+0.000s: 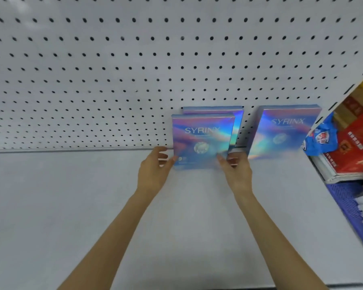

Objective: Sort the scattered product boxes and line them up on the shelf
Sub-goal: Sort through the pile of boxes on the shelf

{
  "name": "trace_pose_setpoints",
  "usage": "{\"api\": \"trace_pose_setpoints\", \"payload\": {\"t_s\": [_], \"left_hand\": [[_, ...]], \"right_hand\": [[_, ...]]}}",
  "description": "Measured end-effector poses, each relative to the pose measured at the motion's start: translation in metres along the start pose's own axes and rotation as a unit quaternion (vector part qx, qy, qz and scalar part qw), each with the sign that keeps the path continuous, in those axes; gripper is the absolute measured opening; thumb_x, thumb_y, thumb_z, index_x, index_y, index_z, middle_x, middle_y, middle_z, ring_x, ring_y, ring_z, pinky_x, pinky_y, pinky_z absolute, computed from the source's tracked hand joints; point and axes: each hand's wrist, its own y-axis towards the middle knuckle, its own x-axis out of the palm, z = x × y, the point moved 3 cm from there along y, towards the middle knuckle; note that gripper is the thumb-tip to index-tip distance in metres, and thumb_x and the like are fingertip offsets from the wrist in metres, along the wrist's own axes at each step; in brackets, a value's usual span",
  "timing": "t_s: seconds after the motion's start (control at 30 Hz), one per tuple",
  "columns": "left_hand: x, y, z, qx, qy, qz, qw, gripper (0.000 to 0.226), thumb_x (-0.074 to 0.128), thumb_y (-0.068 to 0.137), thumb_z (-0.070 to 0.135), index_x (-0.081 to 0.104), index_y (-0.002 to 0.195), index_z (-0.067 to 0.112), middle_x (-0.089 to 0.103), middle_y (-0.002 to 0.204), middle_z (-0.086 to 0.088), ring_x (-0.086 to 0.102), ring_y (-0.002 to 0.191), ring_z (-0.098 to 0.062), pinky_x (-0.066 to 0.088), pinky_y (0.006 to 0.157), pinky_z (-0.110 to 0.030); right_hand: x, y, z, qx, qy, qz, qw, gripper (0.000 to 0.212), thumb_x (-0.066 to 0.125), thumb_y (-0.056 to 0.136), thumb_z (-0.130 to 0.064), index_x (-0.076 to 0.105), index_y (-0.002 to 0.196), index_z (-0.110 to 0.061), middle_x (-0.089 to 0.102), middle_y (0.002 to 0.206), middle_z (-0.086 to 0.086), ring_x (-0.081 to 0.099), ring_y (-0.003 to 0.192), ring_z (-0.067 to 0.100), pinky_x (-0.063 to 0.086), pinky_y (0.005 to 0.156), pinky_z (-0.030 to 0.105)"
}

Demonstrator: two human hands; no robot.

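Observation:
A holographic blue-pink box marked SYRINX (201,141) stands upright on the white shelf (71,206). My left hand (155,166) grips its lower left edge and my right hand (235,170) grips its lower right edge. Directly behind it a second identical box (236,120) leans on the pegboard, mostly hidden. A third SYRINX box (283,130) stands to the right, tilted back against the pegboard, apart from the other two.
The white pegboard (134,70) forms the back wall. At the right, past a white upright (342,95), lie a blue packet (321,139), red boxes (356,151) and a blue crate (352,206).

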Motion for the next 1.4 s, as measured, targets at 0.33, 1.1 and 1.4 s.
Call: {"api": "trace_pose_setpoints", "payload": {"t_s": [0.33, 1.1, 1.4], "left_hand": [[-0.170, -0.206, -0.113, -0.017, -0.095, 0.067, 0.993, 0.032, 0.065, 0.084, 0.032, 0.060, 0.115, 0.029, 0.068, 0.104, 0.017, 0.062, 0.100, 0.003, 0.046, 0.089, -0.011], [-0.618, -0.464, -0.446, -0.180, -0.037, 0.272, 0.945, 0.043, 0.067, 0.086, 0.025, 0.049, 0.119, 0.047, 0.062, 0.111, 0.025, 0.059, 0.101, 0.007, 0.045, 0.089, -0.009], [-0.835, -0.353, -0.524, -0.170, 0.001, 0.299, 0.939, 0.030, 0.062, 0.090, 0.020, 0.057, 0.109, 0.043, 0.066, 0.103, 0.024, 0.059, 0.099, 0.010, 0.043, 0.089, -0.008]], "right_hand": [[0.066, -0.234, -0.040, -0.118, -0.019, -0.252, 0.960, 0.035, 0.068, 0.086, -0.027, 0.057, 0.119, -0.033, 0.064, 0.113, -0.015, 0.059, 0.103, -0.001, 0.042, 0.091, 0.012], [0.469, -0.724, -0.116, -0.268, -0.136, -0.565, 0.769, 0.051, 0.070, 0.084, -0.032, 0.044, 0.123, -0.051, 0.052, 0.127, -0.024, 0.047, 0.117, -0.007, 0.040, 0.099, 0.017], [0.706, -0.780, -0.237, -0.296, -0.118, -0.598, 0.736, 0.035, 0.067, 0.088, -0.030, 0.053, 0.114, -0.048, 0.055, 0.111, -0.034, 0.053, 0.106, -0.010, 0.044, 0.089, 0.017]]}}
